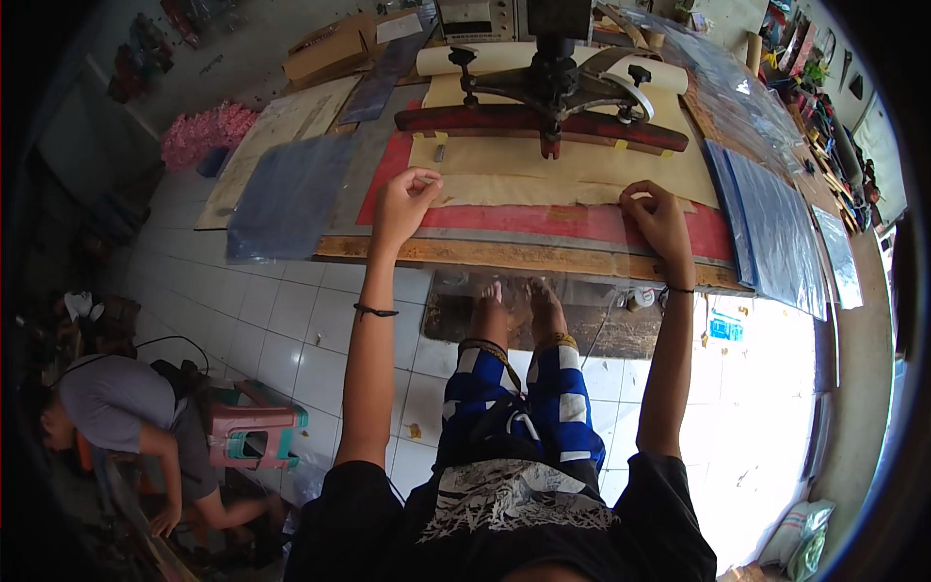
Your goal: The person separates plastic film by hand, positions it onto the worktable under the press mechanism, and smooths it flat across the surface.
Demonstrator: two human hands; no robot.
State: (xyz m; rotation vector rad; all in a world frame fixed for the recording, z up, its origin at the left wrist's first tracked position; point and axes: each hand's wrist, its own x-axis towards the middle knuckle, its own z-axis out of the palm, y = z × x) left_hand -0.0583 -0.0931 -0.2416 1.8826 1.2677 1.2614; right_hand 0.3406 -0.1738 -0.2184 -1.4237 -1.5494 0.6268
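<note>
My left hand [407,202] is closed, thumb and fingertips pinched together at the left end of a tan sheet's [524,189] near edge. Toward the right end of that edge, my right hand [658,215] is also closed in a pinch. Whatever thin thing lies between the fingertips is too faint to make out. Under the tan sheet, a red layer [621,229] shows along the front of the worktable. Just beyond my hands hangs a dark press head with a long red-and-black bar [543,124]. A small metal piece [440,153] lies beyond my left hand.
Clear bluish plastic sheets [291,194] lie to the left, and more plastic sheets [771,228] overhang the table's right side. A wooden strip [524,256] edges the table front. A person [136,407] bends at lower left beside a pink stool [254,427].
</note>
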